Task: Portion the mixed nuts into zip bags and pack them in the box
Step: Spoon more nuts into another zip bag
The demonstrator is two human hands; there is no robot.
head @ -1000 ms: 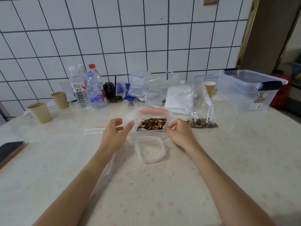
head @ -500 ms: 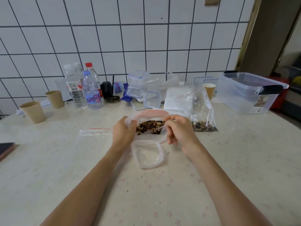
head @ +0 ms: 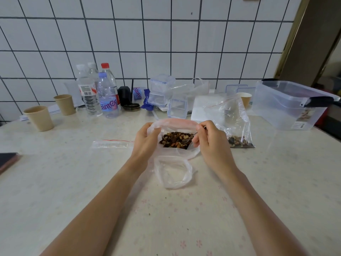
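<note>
- A pale table [head: 55, 182] with a faint flower print runs back to a white tiled wall [head: 166, 43]; a dark door frame [head: 317, 43] stands at the right.
- At the far left edge lies a dark phone [head: 7, 159]. Behind it stand two paper cups [head: 39, 118], then a cluster of water bottles [head: 99, 93] against the wall.
- A flat empty zip bag [head: 112, 144] with a red strip lies just left of the left hand [head: 144, 143].
- The left hand grips the left rim of the big bag [head: 175, 121], fingers curled round the plastic and holding its mouth wide.
- The nuts [head: 175, 140] lie inside that bag, between the two hands.
- An open, empty small bag [head: 173, 172] stands just in front of the big bag, nearer the person.
- The right hand [head: 212, 143] pinches a spoon [head: 186, 140] whose bowl rests in the nuts; whether it also touches the right rim, I cannot tell.
- Just right of that hand stands a filled bag [head: 232, 122] with nuts in its bottom.
- Behind the bags lie small clear containers [head: 162, 89] and a white slab [head: 203, 108].
- The clear box [head: 287, 106] sits at the far right, well apart from both hands.
</note>
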